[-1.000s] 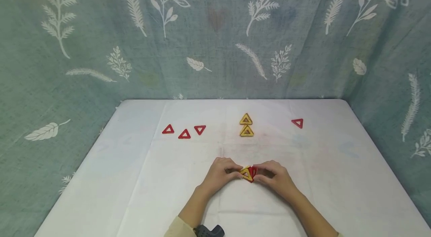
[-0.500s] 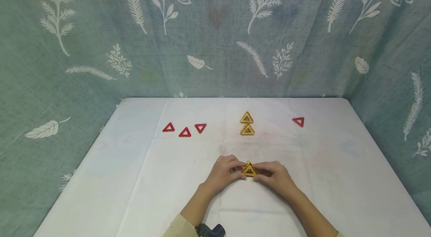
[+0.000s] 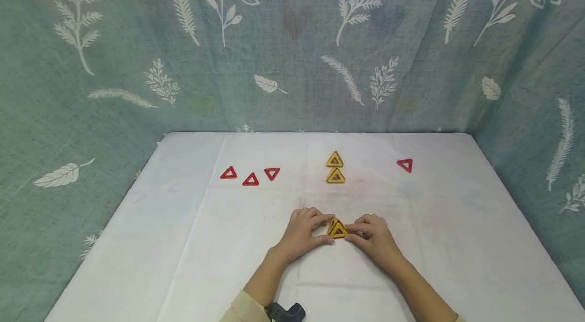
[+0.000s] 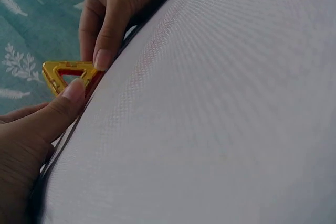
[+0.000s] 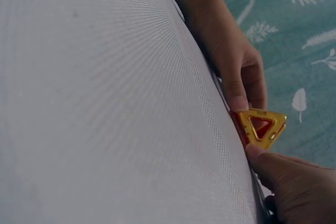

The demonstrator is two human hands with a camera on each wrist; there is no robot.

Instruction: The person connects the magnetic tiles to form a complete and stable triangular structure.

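At lower centre of the head view, the left hand (image 3: 302,233) and right hand (image 3: 374,240) pinch a yellow-and-red triangular piece (image 3: 338,230) from either side; its layering is hard to make out. Two yellow triangles (image 3: 335,180) stand above it, three red triangles (image 3: 250,184) upper left.

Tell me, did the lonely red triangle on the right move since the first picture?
No. In the head view, the red triangle keeps its place relative to the back edge of the white table.

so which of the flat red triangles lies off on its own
The red triangle on the right, past the two yellow triangles; the other three red ones lie grouped on the left.
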